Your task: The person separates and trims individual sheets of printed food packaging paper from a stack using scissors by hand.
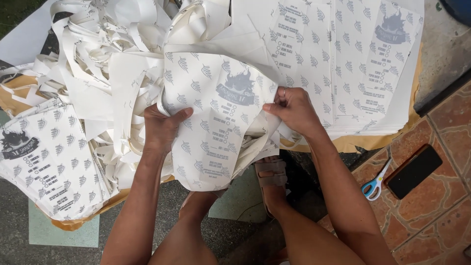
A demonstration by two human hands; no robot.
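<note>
Outdoor floor, part concrete, part red-brown tile (pixel 431 216) at right, with paper piled on brown card sheets. Left to right: stack of printed white sheets (pixel 49 162) with a grey pattern, lying flat at lower left; heap of white paper offcut strips (pixel 98 64) tangled above and beside it, some spilling onto the stack. Left hand (pixel 164 128) closed on the left edge of a printed paper bag blank (pixel 213 122), thumb on top, fingers tucked under. The blank sits centre, bowed upward, its lower end hanging off the pile above the person's sandalled foot (pixel 271 176). Right hand (pixel 294 110), ring on one finger, pinches the blank's right edge together with loose scraps beneath. Behind it a second flat stack of printed sheets (pixel 363 64). Far right on the tile: blue-handled scissors (pixel 375 184) just beside a black phone (pixel 414 171).

Risks, as judged: thin paper gripped at both edges could crease or tear if pulled apart; offcuts caught under the right fingers may drag out and scatter; the heap looks loose and could slide onto the left stack; overhanging end may snag on the foot.
</note>
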